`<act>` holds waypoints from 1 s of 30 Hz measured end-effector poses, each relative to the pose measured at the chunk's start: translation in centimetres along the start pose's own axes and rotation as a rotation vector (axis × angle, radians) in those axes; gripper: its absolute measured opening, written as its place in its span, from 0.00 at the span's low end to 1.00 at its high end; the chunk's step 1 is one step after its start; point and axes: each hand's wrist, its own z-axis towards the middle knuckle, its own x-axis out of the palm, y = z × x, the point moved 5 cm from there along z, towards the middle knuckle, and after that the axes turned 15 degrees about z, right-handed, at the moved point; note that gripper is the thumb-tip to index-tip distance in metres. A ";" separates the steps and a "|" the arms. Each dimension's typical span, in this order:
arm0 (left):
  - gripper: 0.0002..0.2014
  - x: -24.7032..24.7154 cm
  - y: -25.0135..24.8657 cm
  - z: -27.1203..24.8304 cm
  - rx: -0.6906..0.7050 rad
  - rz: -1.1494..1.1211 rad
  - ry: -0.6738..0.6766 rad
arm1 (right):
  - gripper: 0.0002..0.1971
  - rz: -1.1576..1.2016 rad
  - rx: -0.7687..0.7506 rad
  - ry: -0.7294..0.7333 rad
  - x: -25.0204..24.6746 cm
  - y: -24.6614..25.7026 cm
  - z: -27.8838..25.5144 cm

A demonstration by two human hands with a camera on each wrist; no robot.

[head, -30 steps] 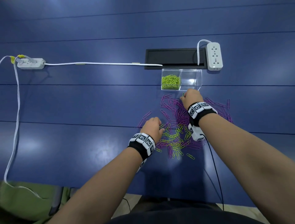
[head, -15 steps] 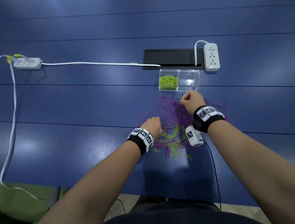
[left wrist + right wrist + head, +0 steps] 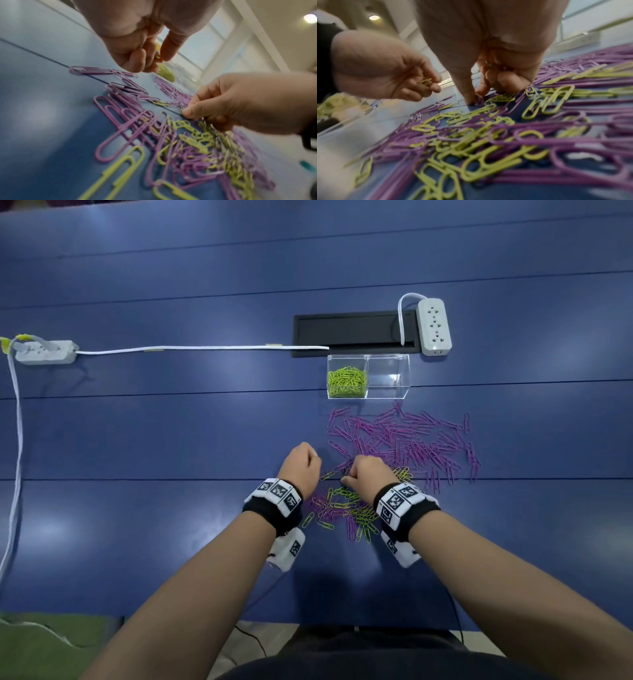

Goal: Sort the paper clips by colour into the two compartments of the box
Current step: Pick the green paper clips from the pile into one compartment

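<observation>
On the blue panelled table the clear two-compartment plastic box at 12 o'clock holds green paper clips in its left half only; its right half is bare. Purple paper clips remain unsorted, mixed with green nearer the person. The left hand pinches a few green clips, while the right hand, at 3 o'clock of it, pinches at the pile; about halfway, in my judgement.

Both your hands are curled, low over the table, side by side.

Your left hand hangs with fingers curled and its grip pinched on a yellow-green clip. Just right of it, your right hand points down, thumb and forefinger tips pressed together at the table. Both forearms reach in from the near edge.
</observation>
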 end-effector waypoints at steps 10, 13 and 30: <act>0.12 1.8 1.1 -1.4 -0.164 -0.398 0.173 | 0.10 0.022 0.000 -0.140 -4.1 -0.7 0.0; 0.10 1.8 0.4 -1.3 -0.091 -0.154 0.120 | 0.08 -0.021 -0.182 -0.080 -3.3 0.4 -0.4; 0.08 2.4 -1.0 0.0 0.118 0.387 0.220 | 0.12 -0.297 -0.216 0.168 -0.9 1.5 1.4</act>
